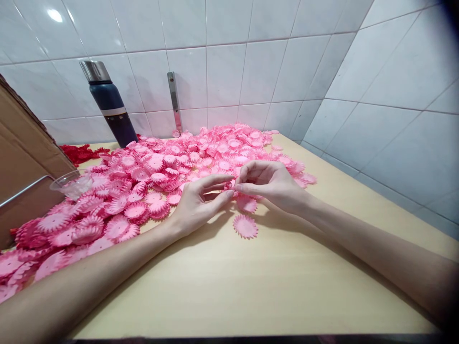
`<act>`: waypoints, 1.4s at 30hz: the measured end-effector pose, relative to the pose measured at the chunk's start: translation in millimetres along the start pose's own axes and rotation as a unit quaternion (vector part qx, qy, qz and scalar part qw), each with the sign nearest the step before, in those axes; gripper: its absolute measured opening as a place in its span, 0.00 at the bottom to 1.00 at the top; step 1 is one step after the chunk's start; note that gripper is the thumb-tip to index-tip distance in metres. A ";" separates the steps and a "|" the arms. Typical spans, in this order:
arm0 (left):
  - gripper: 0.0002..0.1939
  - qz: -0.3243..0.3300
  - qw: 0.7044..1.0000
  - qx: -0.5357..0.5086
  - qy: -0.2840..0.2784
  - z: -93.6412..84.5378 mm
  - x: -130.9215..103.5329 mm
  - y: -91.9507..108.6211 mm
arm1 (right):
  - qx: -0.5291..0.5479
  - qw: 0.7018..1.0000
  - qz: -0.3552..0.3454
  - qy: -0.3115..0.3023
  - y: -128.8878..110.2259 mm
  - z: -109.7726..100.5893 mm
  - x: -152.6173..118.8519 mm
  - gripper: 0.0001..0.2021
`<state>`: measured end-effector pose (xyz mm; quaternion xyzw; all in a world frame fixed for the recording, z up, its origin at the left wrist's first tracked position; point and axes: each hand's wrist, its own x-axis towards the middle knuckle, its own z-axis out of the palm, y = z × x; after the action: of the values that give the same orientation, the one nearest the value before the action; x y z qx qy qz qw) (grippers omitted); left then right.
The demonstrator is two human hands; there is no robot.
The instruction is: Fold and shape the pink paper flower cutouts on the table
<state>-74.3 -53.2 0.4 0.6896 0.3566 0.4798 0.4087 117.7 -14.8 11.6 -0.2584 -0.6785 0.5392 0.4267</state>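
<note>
My left hand (202, 203) and my right hand (270, 184) meet near the middle of the view, fingertips almost touching. Thumb and fingers are pinched together on each hand, around something too small and hidden to make out. Just below them a single pink scalloped disc (245, 226) lies flat on the pale wooden table (265, 291). Another pink disc (246, 204) is partly covered under the right fingers. Behind and left of the hands spreads a large heap of pink petal discs (156, 162).
A dark blue bottle (114, 112) with a steel cap stands at the back left, beside red pieces (81, 153). At the left are a clear plastic cup (73, 184) and a cardboard box (27, 148). A metal strip (174, 100) is against the tiled wall (229, 71).
</note>
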 end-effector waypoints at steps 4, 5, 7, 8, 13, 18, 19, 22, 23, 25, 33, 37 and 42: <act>0.13 -0.004 0.999 0.015 0.045 -1.2 0.8 2.3 | 0.002 1.000 -0.007 0.012 1.8 -0.7 0.6 0.08; 0.12 -0.009 0.999 0.009 0.053 -1.6 0.9 2.4 | -0.002 1.000 -0.009 0.017 2.2 -0.8 0.8 0.08; 0.11 -0.021 0.998 -0.016 0.059 -2.2 1.0 1.6 | -0.011 1.000 -0.012 0.026 2.9 -0.7 1.2 0.09; 0.10 -0.025 0.998 -0.025 0.059 -2.4 1.1 1.0 | -0.014 0.999 -0.014 0.029 3.1 -0.5 1.4 0.09; 0.03 -0.022 0.997 0.048 0.061 -2.0 2.9 2.6 | -0.012 1.000 -0.010 0.021 1.8 1.6 0.6 0.08; 0.07 -0.052 0.996 0.055 0.051 -1.1 3.0 6.6 | -0.004 1.000 -0.005 0.013 1.1 2.8 -1.0 0.08; 0.09 -0.055 0.997 0.039 0.038 -1.1 2.7 5.9 | -0.003 1.000 -0.004 0.008 1.5 3.0 -1.1 0.09; 0.13 -0.055 0.998 0.014 0.002 -2.0 2.2 2.6 | -0.004 1.000 -0.005 -0.004 3.0 3.7 -1.0 0.10; 0.13 -0.050 0.999 0.022 -0.002 -2.4 2.4 2.0 | -0.006 1.000 -0.006 -0.005 3.5 3.8 -1.0 0.10; 0.12 -0.038 0.998 0.049 0.011 -3.0 3.4 2.0 | -0.012 1.000 -0.009 -0.004 4.3 3.9 -1.0 0.10; 0.09 -0.039 0.998 0.038 0.033 -2.8 6.6 5.6 | -0.037 0.999 -0.010 0.001 5.7 3.1 -1.4 0.13; 0.10 -0.050 0.998 0.041 0.024 -2.4 6.1 6.6 | -0.035 0.999 -0.007 -0.001 6.0 3.2 -1.3 0.14; 0.10 -0.048 0.998 0.044 0.021 -2.9 6.0 7.3 | -0.045 0.999 -0.005 -0.002 5.8 2.7 -1.3 0.13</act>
<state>-74.7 -50.2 9.9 0.6787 0.4186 0.4582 0.3928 115.5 -15.6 5.6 -0.2724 -0.7043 0.5066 0.4159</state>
